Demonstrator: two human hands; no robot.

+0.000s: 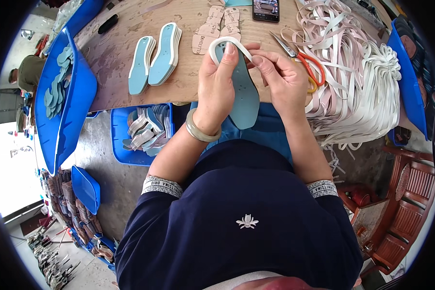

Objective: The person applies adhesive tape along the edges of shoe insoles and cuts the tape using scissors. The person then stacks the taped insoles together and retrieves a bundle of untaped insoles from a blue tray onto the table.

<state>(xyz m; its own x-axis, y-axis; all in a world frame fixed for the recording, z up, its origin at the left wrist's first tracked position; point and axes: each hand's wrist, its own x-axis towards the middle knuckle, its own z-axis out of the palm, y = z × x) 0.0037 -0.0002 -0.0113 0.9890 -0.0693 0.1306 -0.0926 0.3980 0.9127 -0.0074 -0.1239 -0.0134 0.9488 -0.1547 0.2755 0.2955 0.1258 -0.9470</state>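
A blue shoe insole (pixel 245 92) hangs over the table's near edge, its rounded end pointing away from me. My left hand (pixel 216 84) grips it by that end, thumb pressed on top. A white strip (pixel 216 44) curves around the rounded edge. My right hand (pixel 286 82) pinches the strip's loose side between thumb and fingers, beside the insole. To the left lie two stacks of white-edged blue insoles, a shorter stack (pixel 140 65) and a longer stack (pixel 163 55). Orange-handled scissors (pixel 310 67) rest just beyond my right hand, partly covered by strips.
Pink and white strips (pixel 357 92) heap on the wooden table's (pixel 108 58) right side. Printed insole-shaped boards (pixel 212 29) and a phone (pixel 266 9) lie at the back. Blue bins flank the table, one bin (pixel 75 96) holding blue pieces. A wooden chair (pixel 406 203) stands right.
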